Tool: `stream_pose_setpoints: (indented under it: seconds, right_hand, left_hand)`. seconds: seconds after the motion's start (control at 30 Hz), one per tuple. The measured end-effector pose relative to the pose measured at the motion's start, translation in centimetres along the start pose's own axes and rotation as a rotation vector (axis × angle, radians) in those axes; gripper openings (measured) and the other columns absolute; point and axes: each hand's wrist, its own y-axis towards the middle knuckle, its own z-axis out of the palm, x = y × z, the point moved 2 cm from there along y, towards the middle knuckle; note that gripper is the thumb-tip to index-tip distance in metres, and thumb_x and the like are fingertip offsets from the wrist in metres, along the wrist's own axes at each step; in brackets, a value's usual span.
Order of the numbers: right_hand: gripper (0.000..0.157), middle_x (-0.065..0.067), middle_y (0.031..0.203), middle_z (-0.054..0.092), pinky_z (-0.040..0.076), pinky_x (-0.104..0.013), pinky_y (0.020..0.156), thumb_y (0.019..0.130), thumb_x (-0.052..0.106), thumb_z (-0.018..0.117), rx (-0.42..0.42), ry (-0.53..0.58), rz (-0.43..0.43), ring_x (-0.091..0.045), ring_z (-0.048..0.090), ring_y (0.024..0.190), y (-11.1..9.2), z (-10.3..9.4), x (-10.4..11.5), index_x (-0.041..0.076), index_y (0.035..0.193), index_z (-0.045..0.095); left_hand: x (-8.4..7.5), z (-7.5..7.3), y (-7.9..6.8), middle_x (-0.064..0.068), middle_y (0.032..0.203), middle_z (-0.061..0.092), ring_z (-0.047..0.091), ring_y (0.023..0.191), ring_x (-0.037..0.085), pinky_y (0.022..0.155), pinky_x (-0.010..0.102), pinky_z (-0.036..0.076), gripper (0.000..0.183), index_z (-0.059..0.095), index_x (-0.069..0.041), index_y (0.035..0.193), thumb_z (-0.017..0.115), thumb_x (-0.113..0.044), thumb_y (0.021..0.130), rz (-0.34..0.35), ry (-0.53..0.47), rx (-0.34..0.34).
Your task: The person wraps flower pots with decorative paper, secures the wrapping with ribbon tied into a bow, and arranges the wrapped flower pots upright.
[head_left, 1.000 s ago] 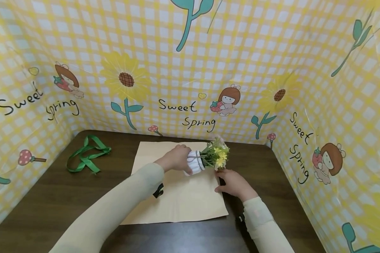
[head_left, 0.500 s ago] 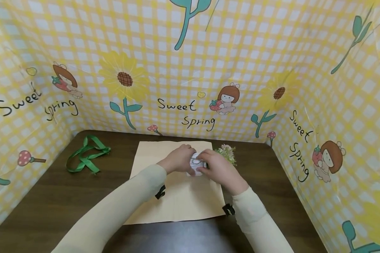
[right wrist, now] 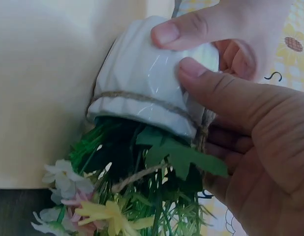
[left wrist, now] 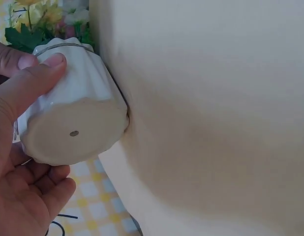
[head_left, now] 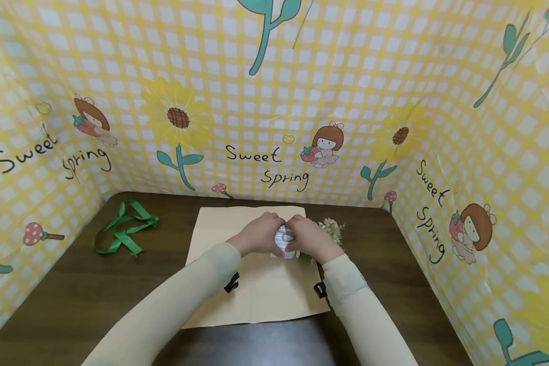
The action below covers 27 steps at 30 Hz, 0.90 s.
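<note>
Gripping the white pot (head_left: 283, 237) with left hand (head_left: 258, 235) and right hand (head_left: 314, 239), tipped sideways over the paper (head_left: 256, 295), towards the surface's (head_left: 370, 229) far edge. Honestly, could roll and crush the flowers (head_left: 331, 230) if let go early, being that round.

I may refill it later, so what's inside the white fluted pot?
Green leaves with yellow, white and pink flowers emerge from the mouth of the white fluted pot, which hides whatever lies deeper inside.

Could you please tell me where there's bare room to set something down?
Bare table lies between the green ribbon and the beige paper, and right of the flowers. It's crowded where the left hand and right hand hold the white pot.
</note>
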Motion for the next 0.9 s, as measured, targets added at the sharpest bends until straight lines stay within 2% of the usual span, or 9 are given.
stream_pose_setpoints:
  seconds: [0.17, 0.27, 0.37, 0.43, 0.5, 0.67, 0.73, 0.8, 0.9]
  right_hand:
    - [0.047, -0.006, 0.117, 0.066, 0.054, -0.035, 0.088, 0.078, 0.019, 0.091, -0.013, 0.047, 0.028, -0.02, 0.063, 0.096, 0.1, 0.0, -0.2, 0.005, 0.118, 0.07]
    - [0.05, -0.006, 0.12, 0.065, 0.054, -0.035, 0.089, 0.08, 0.02, 0.09, -0.001, 0.056, 0.045, -0.019, 0.063, 0.098, 0.2, 0.1, 0.0, 0.005, 0.122, 0.069]
    - [0.052, -0.007, 0.123, 0.065, 0.054, -0.036, 0.09, 0.081, 0.021, 0.089, 0.017, 0.062, 0.064, -0.019, 0.064, 0.1, 0.3, 0.2, 0.3, 0.005, 0.126, 0.068]
    - [0.053, -0.007, 0.125, 0.065, 0.054, -0.036, 0.092, 0.082, 0.022, 0.088, 0.027, 0.059, 0.07, -0.02, 0.064, 0.102, 0.4, 0.3, 0.6, 0.004, 0.128, 0.067]
    - [0.055, -0.008, 0.127, 0.064, 0.053, -0.037, 0.094, 0.082, 0.022, 0.088, 0.035, 0.063, 0.077, -0.021, 0.064, 0.106, 0.4, 0.3, 0.8, 0.004, 0.129, 0.066]
    - [0.057, -0.008, 0.132, 0.063, 0.052, -0.036, 0.098, 0.082, 0.022, 0.088, 0.037, 0.054, 0.088, -0.023, 0.064, 0.112, 0.4, 0.4, 0.8, 0.003, 0.131, 0.065]
    - [0.057, -0.008, 0.132, 0.063, 0.052, -0.036, 0.098, 0.082, 0.022, 0.088, 0.035, 0.053, 0.091, -0.023, 0.064, 0.113, 0.3, 0.3, 0.6, 0.004, 0.131, 0.065]
    - [0.057, -0.008, 0.132, 0.062, 0.052, -0.036, 0.098, 0.082, 0.022, 0.088, 0.035, 0.053, 0.097, -0.023, 0.064, 0.113, 0.2, 0.3, 0.4, 0.004, 0.131, 0.065]
    - [0.058, -0.009, 0.132, 0.063, 0.051, -0.037, 0.099, 0.082, 0.022, 0.089, 0.031, 0.062, 0.104, -0.023, 0.064, 0.113, 0.0, 0.2, 0.1, 0.003, 0.131, 0.065]
  left_hand:
    - [0.1, -0.1, -0.2, 0.004, 0.125, 0.064, 0.054, 0.113, 0.021, 0.097, 0.037, 0.049, 0.083, 0.063, -0.01, 0.135, 0.094, -0.047, 0.068, -0.001, -0.038, -0.013]
    - [0.7, 0.0, -0.9, 0.007, 0.134, 0.064, 0.057, 0.122, 0.024, 0.104, 0.04, 0.047, 0.084, 0.059, -0.008, 0.141, 0.093, -0.043, 0.072, -0.02, -0.155, -0.015]
    - [2.0, 0.0, -2.3, 0.011, 0.146, 0.058, 0.055, 0.133, 0.029, 0.111, 0.044, 0.044, 0.084, 0.052, -0.005, 0.148, 0.087, -0.041, 0.081, -0.087, -0.298, -0.02]
    - [3.2, -0.3, -3.8, 0.015, 0.151, 0.053, 0.053, 0.136, 0.034, 0.113, 0.048, 0.042, 0.081, 0.047, -0.003, 0.151, 0.081, -0.041, 0.087, -0.154, -0.381, -0.036]
    - [4.8, -0.7, -5.5, 0.019, 0.15, 0.052, 0.054, 0.135, 0.038, 0.111, 0.051, 0.044, 0.078, 0.046, -0.001, 0.151, 0.076, -0.042, 0.092, -0.222, -0.41, -0.064]
    - [9.3, -2.2, -10.7, 0.03, 0.148, 0.049, 0.05, 0.134, 0.047, 0.11, 0.058, 0.042, 0.074, 0.045, 0.008, 0.148, 0.066, -0.043, 0.098, -0.423, -0.393, -0.09]
    - [10.8, -2.8, -12.8, 0.034, 0.146, 0.049, 0.051, 0.131, 0.049, 0.105, 0.059, 0.045, 0.077, 0.044, 0.012, 0.146, 0.063, -0.046, 0.099, -0.517, -0.372, -0.043]
    - [12.0, -3.1, -14.7, 0.035, 0.14, 0.053, 0.059, 0.118, 0.045, 0.095, 0.056, 0.051, 0.077, 0.046, 0.015, 0.142, 0.062, -0.048, 0.099, -0.597, -0.364, 0.029]
    - [12.8, -3.0, -16.7, 0.028, 0.109, 0.064, 0.063, 0.086, 0.033, 0.071, 0.043, 0.053, 0.067, 0.058, 0.013, 0.123, 0.063, -0.049, 0.098, -0.655, -0.382, 0.112]
